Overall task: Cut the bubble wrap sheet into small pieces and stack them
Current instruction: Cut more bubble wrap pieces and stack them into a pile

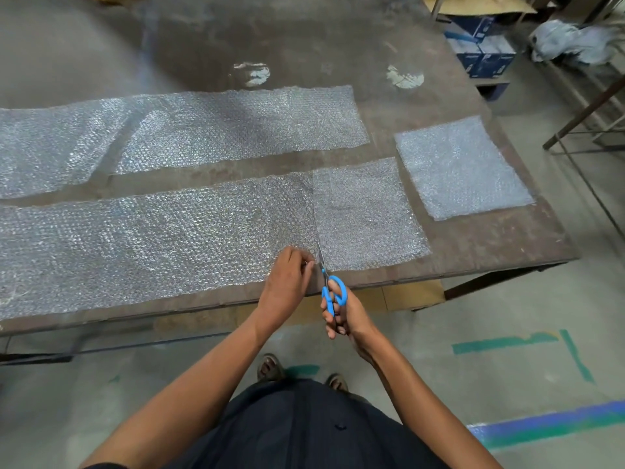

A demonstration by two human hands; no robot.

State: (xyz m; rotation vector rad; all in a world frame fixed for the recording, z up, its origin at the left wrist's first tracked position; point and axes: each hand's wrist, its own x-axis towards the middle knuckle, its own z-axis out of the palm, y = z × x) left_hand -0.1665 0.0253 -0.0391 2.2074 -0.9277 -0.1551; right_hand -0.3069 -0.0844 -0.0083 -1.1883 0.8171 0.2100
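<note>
The right hand (341, 309) grips blue-handled steel scissors (329, 286) at the near edge of the brown worktop (507, 238). The left hand (291, 279) pinches the long clear bubble wrap strip (152, 245) beside the blades. A stack of square clear bubble wrap pieces (460, 164) lies near the right edge.

No text can be read anywhere; the printing on the blue boxes (482, 49) at far right is too blurred.

Workshop or warehouse: worn metal table (473, 238), taped concrete floor (507, 346) (stacked boxes (480, 45)).
</note>
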